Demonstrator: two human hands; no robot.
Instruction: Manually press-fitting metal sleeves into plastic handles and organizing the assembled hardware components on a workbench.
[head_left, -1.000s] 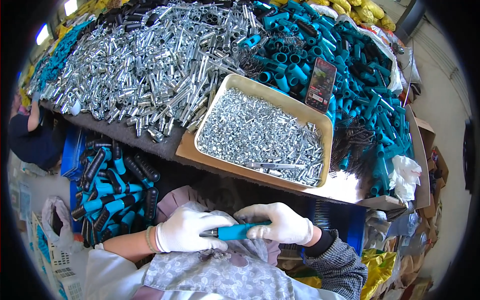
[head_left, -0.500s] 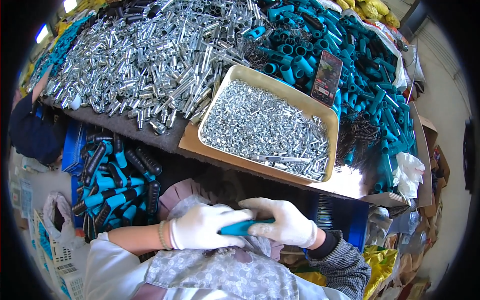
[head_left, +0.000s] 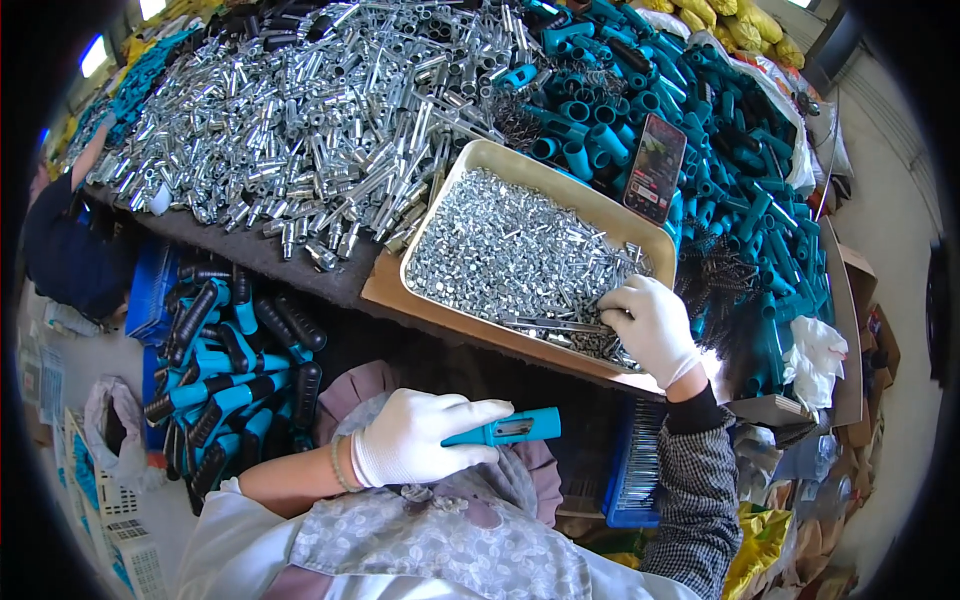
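Note:
My left hand [head_left: 425, 437], in a white glove, is closed around a teal plastic tube-shaped handle [head_left: 540, 424] with a slot in its side, held level above my lap. Something metallic shows inside the slot. My right hand [head_left: 652, 325], also gloved, reaches over the near right corner of a cream tray [head_left: 467, 157] full of small silver metal parts [head_left: 510, 245]. Its thumb and fingers pinch the right end of a pair of metal tweezers [head_left: 555, 325] lying across the parts.
Silver metal tubes [head_left: 300, 130] are heaped left of the tray. Teal plastic pieces [head_left: 740, 150], dark springs [head_left: 715, 265] and a phone [head_left: 655, 168] lie to its right. Below stand a bin of black-and-teal handles [head_left: 225, 370] and a blue bin [head_left: 632, 515]. Another person [head_left: 75, 245] works at far left.
My right hand has let go of the teal handle and moved up and right to the tweezers in the tray. The left hand keeps the handle, its slot now showing.

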